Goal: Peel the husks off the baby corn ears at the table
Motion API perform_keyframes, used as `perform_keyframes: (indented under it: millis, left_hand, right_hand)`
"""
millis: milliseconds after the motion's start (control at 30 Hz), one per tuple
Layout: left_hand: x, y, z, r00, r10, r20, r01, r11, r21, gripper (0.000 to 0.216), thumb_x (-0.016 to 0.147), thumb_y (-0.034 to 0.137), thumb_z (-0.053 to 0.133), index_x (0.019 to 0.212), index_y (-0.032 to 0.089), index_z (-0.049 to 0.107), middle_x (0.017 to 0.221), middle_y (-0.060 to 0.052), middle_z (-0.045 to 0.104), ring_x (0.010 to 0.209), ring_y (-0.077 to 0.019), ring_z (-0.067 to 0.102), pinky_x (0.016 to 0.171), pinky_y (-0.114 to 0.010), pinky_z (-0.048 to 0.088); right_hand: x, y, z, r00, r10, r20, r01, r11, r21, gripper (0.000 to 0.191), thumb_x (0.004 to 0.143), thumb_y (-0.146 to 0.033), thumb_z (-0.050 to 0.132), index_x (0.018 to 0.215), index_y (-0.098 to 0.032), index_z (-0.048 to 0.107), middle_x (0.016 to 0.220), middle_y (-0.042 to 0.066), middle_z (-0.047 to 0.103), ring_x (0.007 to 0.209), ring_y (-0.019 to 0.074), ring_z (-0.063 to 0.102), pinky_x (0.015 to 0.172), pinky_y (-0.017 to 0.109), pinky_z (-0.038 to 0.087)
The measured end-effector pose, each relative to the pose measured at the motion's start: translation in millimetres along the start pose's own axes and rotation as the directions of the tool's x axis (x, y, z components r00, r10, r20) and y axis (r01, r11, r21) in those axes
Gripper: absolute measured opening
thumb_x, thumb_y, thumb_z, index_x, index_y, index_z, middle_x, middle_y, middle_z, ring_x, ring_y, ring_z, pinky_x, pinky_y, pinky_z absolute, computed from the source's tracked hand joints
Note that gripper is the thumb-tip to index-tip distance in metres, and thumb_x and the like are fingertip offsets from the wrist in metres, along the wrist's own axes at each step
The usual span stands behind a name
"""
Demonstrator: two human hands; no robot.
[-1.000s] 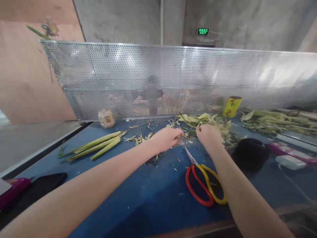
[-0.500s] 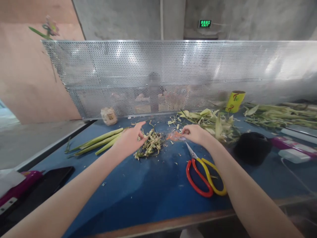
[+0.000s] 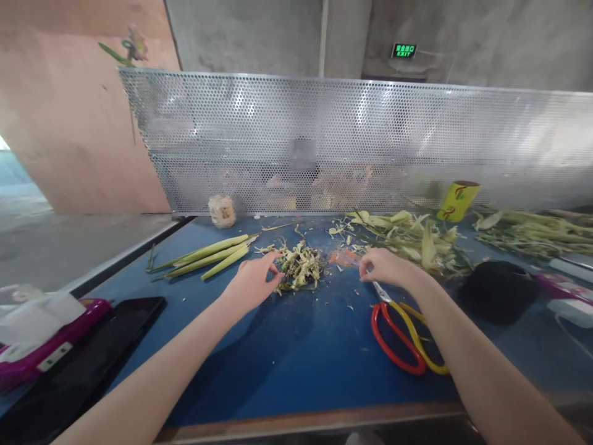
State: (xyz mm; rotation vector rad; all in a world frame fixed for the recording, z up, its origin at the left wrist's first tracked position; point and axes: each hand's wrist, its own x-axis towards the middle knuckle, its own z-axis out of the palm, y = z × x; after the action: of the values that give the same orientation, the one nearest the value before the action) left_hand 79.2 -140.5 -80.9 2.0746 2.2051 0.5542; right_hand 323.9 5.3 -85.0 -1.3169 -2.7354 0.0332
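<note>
One half-open left hand (image 3: 256, 279) beside plant scraps (image 3: 302, 266), one curled right hand (image 3: 383, 267) by scissors (image 3: 385, 297), contents unclear.

Back wall (image 3: 259, 37): gray concrete, mottled, with a pale vertical strip (image 3: 323, 37) running up it.
Left wall (image 3: 69, 99): salmon-pink, broad, faintly stained.
Exit sign (image 3: 404, 50): lit green, high up, right of center.
Table (image 3: 278, 358): blue-topped, brown along the near edge.
Screen (image 3: 259, 142): perforated silvery metal, upright along the table's far side.
Floor (image 3: 106, 238): gray, at left beyond the table.
Light: white glints (image 3: 239, 99) on the screen, pale bluish brightness (image 3: 16, 179) at far left.
</note>
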Motion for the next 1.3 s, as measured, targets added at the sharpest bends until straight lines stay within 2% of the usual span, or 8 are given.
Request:
perform_keyframes:
  millis: [167,333,400,533,767,1033,1167,1300]
  left_hand:
    - [0.1,-8.4,11.2,0.995,0.079,-0.061,-0.078,0.997,0.008,0.038,0.077,0.025,0.039,0.114,0.017,0.042,0.086,-0.002,0.065,0.081,-0.0175,0.059,0.081,-0.035,0.038]
    - [-2.2,-11.7,15.4,0.978,0.151,-0.146,-0.148,0.989,0.03,0.037,0.078,0.021,0.038,0.116,0.018,0.039,0.086,-0.002,0.065,0.089,-0.0176,0.056,0.089,-0.039,0.032]
    - [-3.0,-11.9,17.2,0.975,0.169,-0.143,-0.165,0.986,0.039,0.037,0.079,0.02,0.037,0.116,0.018,0.039,0.085,-0.002,0.064,0.089,-0.0178,0.056,0.089,-0.04,0.032]
    - [-3.5,-11.6,21.5,0.972,0.207,-0.114,-0.201,0.977,0.066,0.039,0.079,0.019,0.037,0.117,0.017,0.039,0.087,-0.003,0.064,0.089,-0.0191,0.056,0.089,-0.041,0.032]
    - [-5.3,-11.0,23.4,0.971,0.215,-0.103,-0.207,0.975,0.082,0.038,0.079,0.017,0.037,0.117,0.016,0.039,0.087,-0.003,0.064,0.087,-0.0184,0.055,0.089,-0.04,0.032]
    - [-3.7,-12.5,19.3,0.973,0.198,-0.123,-0.193,0.98,0.045,0.041,0.08,0.013,0.034,0.121,0.019,0.033,0.094,-0.002,0.062,0.093,-0.0167,0.053,0.092,-0.039,0.029]
    - [-3.7,-14.5,19.8,0.975,0.203,-0.087,-0.204,0.979,-0.001,0.045,0.08,0.024,0.042,0.124,0.021,0.029,0.096,-0.002,0.062,0.098,-0.0184,0.052,0.094,-0.042,0.026]
    - [-2.4,-10.2,24.3,0.965,0.258,-0.049,-0.26,0.965,-0.026,0.06,0.078,0.032,0.049,0.13,0.025,0.018,0.107,-0.002,0.06,0.107,-0.0202,0.048,0.098,-0.045,0.017]
  right_hand:
    - [6.8,7.3,6.1,0.986,0.104,-0.133,-0.113,0.992,-0.061,0.037,0.072,-0.004,0.039,0.092,-0.016,0.067,0.092,0.011,0.061,0.087,0.0196,0.054,0.079,0.028,0.037]
    - [10.1,8.7,17.3,0.995,0.087,-0.053,-0.091,0.993,-0.08,0.034,0.065,-0.003,0.041,0.065,-0.02,0.07,0.079,0.007,0.059,0.078,0.018,0.053,0.074,0.026,0.037]
    - [11.4,10.0,22.1,0.987,0.136,-0.084,-0.144,0.985,-0.1,0.039,0.066,-0.004,0.041,0.087,-0.019,0.07,0.083,0.01,0.057,0.079,0.021,0.052,0.073,0.029,0.038]
    - [14.0,17.0,25.7,0.945,0.2,-0.258,-0.229,0.97,-0.087,0.061,0.069,-0.004,0.037,0.129,-0.019,0.04,0.091,0.013,0.05,0.086,0.0226,0.049,0.076,0.031,0.037]
    - [14.8,17.7,25.3,0.969,0.193,-0.155,-0.206,0.976,-0.071,0.037,0.068,-0.003,0.039,0.085,-0.018,0.068,0.083,0.009,0.052,0.085,0.0183,0.052,0.077,0.025,0.037]
    - [14.9,13.7,23.4,0.972,0.153,-0.179,-0.165,0.985,-0.055,0.025,0.074,-0.013,0.042,0.082,-0.015,0.065,0.082,0.008,0.057,0.083,0.0174,0.053,0.076,0.024,0.037]
    - [11.4,11.6,21.7,0.958,0.1,-0.27,-0.103,0.995,0.003,0.012,0.07,-0.026,0.052,0.07,-0.015,0.058,0.079,0.007,0.055,0.077,0.0176,0.052,0.07,0.025,0.038]
    - [7.7,8.4,17.2,0.931,0.09,-0.354,-0.063,0.994,0.086,0.004,0.066,-0.019,0.047,0.062,-0.019,0.047,0.068,0.002,0.053,0.065,0.0142,0.05,0.061,0.023,0.036]
